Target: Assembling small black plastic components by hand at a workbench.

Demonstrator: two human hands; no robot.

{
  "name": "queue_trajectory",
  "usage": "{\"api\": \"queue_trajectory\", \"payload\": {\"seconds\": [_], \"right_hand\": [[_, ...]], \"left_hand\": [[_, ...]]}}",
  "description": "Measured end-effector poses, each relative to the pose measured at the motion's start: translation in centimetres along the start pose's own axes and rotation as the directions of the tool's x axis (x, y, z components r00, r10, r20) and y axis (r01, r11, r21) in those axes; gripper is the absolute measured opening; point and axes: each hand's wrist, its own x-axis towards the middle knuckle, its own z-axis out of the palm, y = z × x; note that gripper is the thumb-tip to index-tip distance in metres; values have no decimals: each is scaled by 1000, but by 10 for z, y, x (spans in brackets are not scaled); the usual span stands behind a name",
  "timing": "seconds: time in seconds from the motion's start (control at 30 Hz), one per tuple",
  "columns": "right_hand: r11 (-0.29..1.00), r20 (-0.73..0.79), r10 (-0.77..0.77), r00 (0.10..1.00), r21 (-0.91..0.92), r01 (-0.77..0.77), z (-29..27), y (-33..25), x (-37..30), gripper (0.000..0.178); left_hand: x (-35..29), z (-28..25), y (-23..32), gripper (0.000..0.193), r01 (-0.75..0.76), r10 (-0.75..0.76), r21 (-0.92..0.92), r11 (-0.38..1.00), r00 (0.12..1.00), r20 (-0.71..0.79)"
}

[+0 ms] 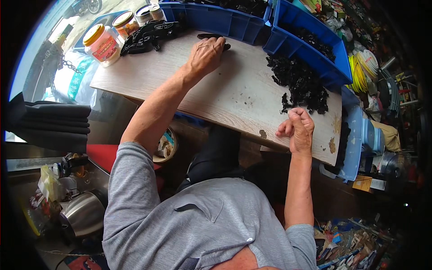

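The left hand (206,54) arches palm-down over a black part (207,35) at the upper middle of the frame; whether it pinches or merely covers it cannot be told. The right hand (300,130), right of centre, is curled, thumb against bent fingers (anything small inside is hidden), just beside the heap (299,85). Gripping the part across both long edges should hold it steadiest; the heap looks tangled, so pieces are best teased out singly. Beyond, toward the top, blue bins (211,21) line the table (238,94).
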Motion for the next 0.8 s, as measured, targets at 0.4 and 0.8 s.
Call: {"api": "queue_trajectory", "payload": {"seconds": [0.4, 0.8], "right_hand": [[999, -48, 3, 999, 51, -1, 4, -3, -1, 18], [964, -7, -158, 987, 216, 155, 4, 7, -5, 10]], "left_hand": [[-65, -32, 91, 29, 71, -115, -349, 934, 988, -107], [-74, -30, 185, 25, 528, -77, -832, -170, 835, 545]]}}
